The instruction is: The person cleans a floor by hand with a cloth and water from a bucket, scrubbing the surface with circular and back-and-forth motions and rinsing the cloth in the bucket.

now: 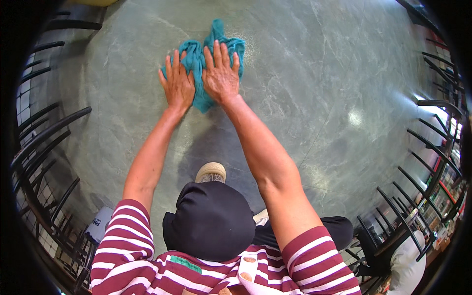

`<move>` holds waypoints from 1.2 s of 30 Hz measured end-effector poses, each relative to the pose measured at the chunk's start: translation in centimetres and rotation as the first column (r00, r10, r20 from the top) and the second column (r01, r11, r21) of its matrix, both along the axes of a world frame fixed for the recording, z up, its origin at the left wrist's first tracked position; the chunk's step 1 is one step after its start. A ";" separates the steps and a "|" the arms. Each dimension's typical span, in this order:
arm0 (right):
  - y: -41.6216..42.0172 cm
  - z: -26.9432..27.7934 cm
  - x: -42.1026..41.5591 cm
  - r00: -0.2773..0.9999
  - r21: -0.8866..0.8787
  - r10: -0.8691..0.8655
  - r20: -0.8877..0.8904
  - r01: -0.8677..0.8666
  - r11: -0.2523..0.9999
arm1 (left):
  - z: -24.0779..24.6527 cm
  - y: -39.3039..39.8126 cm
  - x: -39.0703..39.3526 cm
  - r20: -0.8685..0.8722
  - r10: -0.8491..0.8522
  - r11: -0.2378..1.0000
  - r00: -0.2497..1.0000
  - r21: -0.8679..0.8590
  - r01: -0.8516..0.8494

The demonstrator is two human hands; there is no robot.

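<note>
A crumpled teal cloth lies on the grey, marble-patterned floor. My left hand rests palm down on its left part, fingers spread and pointing away from me. Just to the right, my right hand presses flat on the cloth's middle and right part, with its fingers spread too. Cloth shows between the two hands and beyond the fingertips. Both palms are hidden, so whether any cloth is pinched beneath them does not show.
Dark chair or table legs line the left side, near a light-coloured bucket-like container. More dark furniture legs stand along the right, before shelves of goods. A person in a light top is at the lower right. My shoe is below the cloth.
</note>
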State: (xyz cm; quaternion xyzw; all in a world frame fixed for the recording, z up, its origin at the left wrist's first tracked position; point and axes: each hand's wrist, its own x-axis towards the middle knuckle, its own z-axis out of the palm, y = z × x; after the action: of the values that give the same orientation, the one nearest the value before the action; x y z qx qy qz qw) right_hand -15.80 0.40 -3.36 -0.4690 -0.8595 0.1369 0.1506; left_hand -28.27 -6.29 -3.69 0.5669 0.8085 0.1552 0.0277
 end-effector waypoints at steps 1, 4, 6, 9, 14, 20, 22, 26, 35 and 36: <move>-0.7 0.0 0.1 1.000 0.014 0.027 -0.007 -0.027 1.000 | 0.0 -1.1 0.2 -0.011 0.056 0.998 0.998 0.022 -0.055; -2.2 0.2 3.9 1.000 -0.028 0.002 -0.021 -0.003 1.000 | -0.2 -0.6 3.4 -0.046 -0.017 0.999 0.999 -0.041 0.015; -3.3 1.0 9.2 0.996 -0.099 -0.085 0.017 0.086 0.991 | 0.6 -0.3 8.0 0.055 -0.171 0.985 0.984 -0.004 0.172; -8.7 0.9 18.8 0.956 -0.117 -0.271 0.114 0.284 0.952 | 1.6 -1.6 15.8 0.145 -0.482 0.873 0.864 -0.011 0.488; -17.3 0.4 24.7 0.714 -0.096 -0.650 0.260 0.689 0.718 | 0.2 -4.1 23.3 0.238 -0.788 0.607 0.568 0.150 0.780; -9.6 -1.5 20.8 0.636 0.014 -0.722 0.273 0.747 0.664 | -0.6 3.3 19.4 0.172 -0.775 0.632 0.609 0.226 0.741; -4.0 -1.0 16.9 0.724 0.008 -0.637 0.265 0.659 0.752 | 0.2 6.7 15.2 0.078 -0.677 0.732 0.731 0.165 0.661; 2.7 -1.2 6.5 0.929 0.053 -0.333 0.164 0.329 0.943 | 0.8 8.9 3.9 0.095 -0.420 0.907 0.903 0.087 0.412; -8.2 0.7 -3.5 0.990 0.050 0.136 -0.025 -0.135 0.990 | 0.9 -8.2 -2.6 0.094 0.085 0.996 0.992 -0.006 -0.085; -9.4 0.9 -2.3 0.989 -0.002 0.145 -0.043 -0.145 0.989 | 1.0 -9.2 -1.1 0.077 0.089 0.996 0.993 -0.018 -0.088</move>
State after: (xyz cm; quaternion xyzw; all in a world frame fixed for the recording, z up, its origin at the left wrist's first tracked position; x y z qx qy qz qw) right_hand -18.06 -8.96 -2.42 -0.4026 -0.8875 0.1598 0.1574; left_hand -29.41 -15.46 -2.67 0.5237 0.8324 0.1722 0.0562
